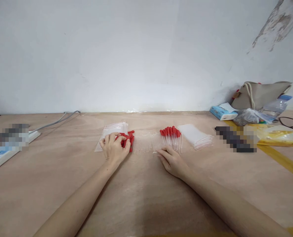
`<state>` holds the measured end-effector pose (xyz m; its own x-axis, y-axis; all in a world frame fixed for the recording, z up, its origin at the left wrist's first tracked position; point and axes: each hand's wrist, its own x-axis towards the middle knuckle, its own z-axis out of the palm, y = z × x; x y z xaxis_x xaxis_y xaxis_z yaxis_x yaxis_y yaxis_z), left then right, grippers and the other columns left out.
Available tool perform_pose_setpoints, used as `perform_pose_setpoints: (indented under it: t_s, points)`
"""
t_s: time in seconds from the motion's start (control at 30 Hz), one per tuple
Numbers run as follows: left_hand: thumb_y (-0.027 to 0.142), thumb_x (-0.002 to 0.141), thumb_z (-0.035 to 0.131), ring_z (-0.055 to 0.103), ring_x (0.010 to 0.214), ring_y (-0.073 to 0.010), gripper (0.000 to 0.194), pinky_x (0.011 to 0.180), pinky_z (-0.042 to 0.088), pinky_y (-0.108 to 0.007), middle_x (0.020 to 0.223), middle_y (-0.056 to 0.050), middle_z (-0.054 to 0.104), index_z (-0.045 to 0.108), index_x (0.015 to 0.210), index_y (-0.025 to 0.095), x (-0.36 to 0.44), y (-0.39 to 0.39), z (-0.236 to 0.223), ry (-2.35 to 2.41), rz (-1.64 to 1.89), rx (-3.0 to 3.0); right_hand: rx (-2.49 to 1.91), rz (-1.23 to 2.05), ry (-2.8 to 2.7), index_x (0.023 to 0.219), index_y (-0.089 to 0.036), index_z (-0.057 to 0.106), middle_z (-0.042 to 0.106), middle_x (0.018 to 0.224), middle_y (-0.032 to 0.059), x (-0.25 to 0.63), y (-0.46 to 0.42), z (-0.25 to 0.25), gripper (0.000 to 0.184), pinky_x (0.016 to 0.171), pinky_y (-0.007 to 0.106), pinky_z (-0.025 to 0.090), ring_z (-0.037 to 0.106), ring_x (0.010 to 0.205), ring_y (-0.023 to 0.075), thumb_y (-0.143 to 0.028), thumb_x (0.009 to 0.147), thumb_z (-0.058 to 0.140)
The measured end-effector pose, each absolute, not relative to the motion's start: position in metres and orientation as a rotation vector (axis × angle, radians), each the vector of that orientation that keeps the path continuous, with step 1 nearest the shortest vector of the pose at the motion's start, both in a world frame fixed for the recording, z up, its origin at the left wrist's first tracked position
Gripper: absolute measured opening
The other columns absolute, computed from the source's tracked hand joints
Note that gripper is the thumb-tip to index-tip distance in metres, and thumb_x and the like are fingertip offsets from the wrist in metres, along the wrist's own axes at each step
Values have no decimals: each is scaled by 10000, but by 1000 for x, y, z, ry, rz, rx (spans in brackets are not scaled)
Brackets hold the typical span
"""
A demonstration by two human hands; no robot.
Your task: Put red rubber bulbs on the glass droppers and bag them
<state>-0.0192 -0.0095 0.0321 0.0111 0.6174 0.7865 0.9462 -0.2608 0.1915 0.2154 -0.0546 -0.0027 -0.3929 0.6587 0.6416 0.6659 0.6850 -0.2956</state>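
Note:
My left hand (114,147) is curled over a small heap of red rubber bulbs (128,137), its fingers closed among them; what exactly they pinch is hidden. My right hand (172,160) lies low on the table with fingers stretched toward a row of clear glass pipette tubes (146,143), its fingertips at the near end of one tube. Just right of the tubes lie several finished droppers with red bulbs (171,134). A stack of clear plastic bags (111,131) sits behind my left hand.
A second stack of clear bags (195,135) lies right of the droppers. A white power strip (3,154) with a grey cable is at the far left. At the back right stand a tissue pack (222,112), a beige drawstring bag (259,93) and yellow packaging (277,136) against the wall.

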Motion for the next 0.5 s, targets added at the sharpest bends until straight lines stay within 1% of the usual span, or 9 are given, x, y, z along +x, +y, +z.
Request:
perform_pose_setpoints:
  t_s: [0.1, 0.2, 0.37, 0.43, 0.5]
  points:
    - [277, 712, 575, 475, 825, -213, 110, 761, 313, -374, 843, -55, 573, 626, 716, 180, -18, -25, 36, -1360, -1229, -2167, -1030, 16, -2031, 1067, -167, 542, 538, 885, 87, 220, -54, -6, 262, 694, 269, 460, 530, 793, 151, -188, 854, 391]
    - [238, 726, 550, 494, 798, -181, 83, 747, 346, -337, 829, -42, 573, 601, 746, 177, -16, -44, 31, -1123, -1126, -2546, -1059, 21, -2010, 1082, -209, 545, 550, 844, 64, 225, -53, -7, 269, 671, 269, 461, 534, 756, 147, -201, 851, 407]
    - [214, 759, 484, 497, 766, -174, 100, 769, 324, -369, 796, -37, 575, 577, 758, 175, -12, -60, 18, -1199, -937, -2720, -1045, 59, -2033, 1106, -213, 537, 531, 837, 58, 226, -51, -11, 286, 627, 247, 464, 528, 705, 129, -206, 850, 409]
    - [261, 758, 506, 497, 787, -184, 138, 770, 331, -374, 835, -48, 573, 590, 826, 175, -11, -60, 16, -1241, -930, -2719, -1040, 60, -2034, 1110, -200, 533, 515, 870, 68, 224, -50, -12, 290, 637, 252, 468, 526, 717, 128, -201, 851, 402]
    - [323, 747, 547, 494, 814, -195, 216, 765, 350, -370, 892, -60, 566, 605, 901, 183, -8, -59, 15, -1226, -926, -2751, -1030, 57, -2033, 1111, -196, 527, 503, 896, 78, 222, -50, -13, 291, 648, 264, 470, 522, 732, 131, -198, 855, 389]
